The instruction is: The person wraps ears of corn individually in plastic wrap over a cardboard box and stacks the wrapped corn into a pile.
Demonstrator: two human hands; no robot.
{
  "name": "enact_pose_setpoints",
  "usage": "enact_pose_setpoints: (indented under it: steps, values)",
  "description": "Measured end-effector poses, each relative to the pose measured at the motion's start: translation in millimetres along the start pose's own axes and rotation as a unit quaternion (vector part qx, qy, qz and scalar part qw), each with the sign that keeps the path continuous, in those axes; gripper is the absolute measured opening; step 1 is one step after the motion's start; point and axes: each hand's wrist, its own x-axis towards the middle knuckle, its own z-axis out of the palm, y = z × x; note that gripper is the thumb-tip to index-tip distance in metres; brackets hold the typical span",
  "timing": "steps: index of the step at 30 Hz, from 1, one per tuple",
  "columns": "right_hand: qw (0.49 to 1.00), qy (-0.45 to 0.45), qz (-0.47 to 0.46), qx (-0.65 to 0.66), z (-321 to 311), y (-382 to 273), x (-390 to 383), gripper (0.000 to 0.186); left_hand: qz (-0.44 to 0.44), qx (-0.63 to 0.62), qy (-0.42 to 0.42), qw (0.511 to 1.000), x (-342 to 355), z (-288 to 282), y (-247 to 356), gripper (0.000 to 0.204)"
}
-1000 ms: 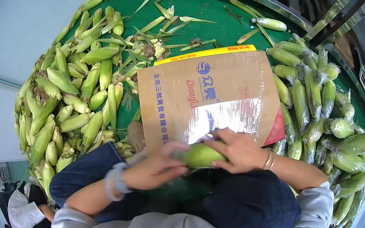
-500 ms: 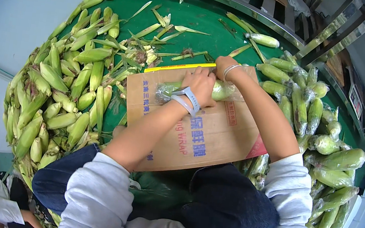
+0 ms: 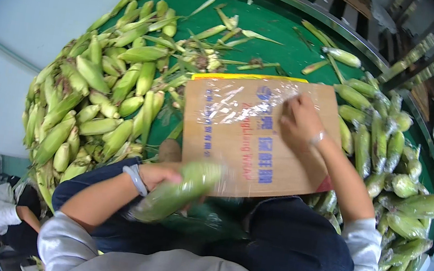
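While my left hand [image 3: 158, 175] holds a green corn ear [image 3: 183, 189], my right hand [image 3: 302, 120] sits curled over the carton [image 3: 300, 175], pinch unclear, and uneven tugging could tear the cling film [image 3: 232, 107].

Shining in Film, Dulling in Cardboard

Looking matt and papery on the brown cardboard box [image 3: 303, 175]; glinting, clear and creased in plastic film [image 3: 221, 108] across it. Gleaming slickly on wrapped corn ears [image 3: 410, 204]. Showing ribbed, satiny husks [image 3: 90, 73], soft grey cloth sleeves [image 3: 354, 246], matt dark-blue trousers [image 3: 301, 250].
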Motion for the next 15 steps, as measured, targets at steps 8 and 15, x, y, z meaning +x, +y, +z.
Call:
enact_pose_setpoints:
  steps: [8, 15]
  values:
    - [0.611, -0.402, 0.004, 0.681, 53.1, -146.9, -61.6, 0.064, 0.562, -0.004, 0.211, 0.800, 65.3, 40.8, 0.9, 0.056]
    - [0.971, 0.208, -0.114, -0.001, 0.6, -103.4, -70.2, 0.044, 0.536, 0.243, 0.564, 0.579, 48.8, 80.1, 26.3, 0.022]
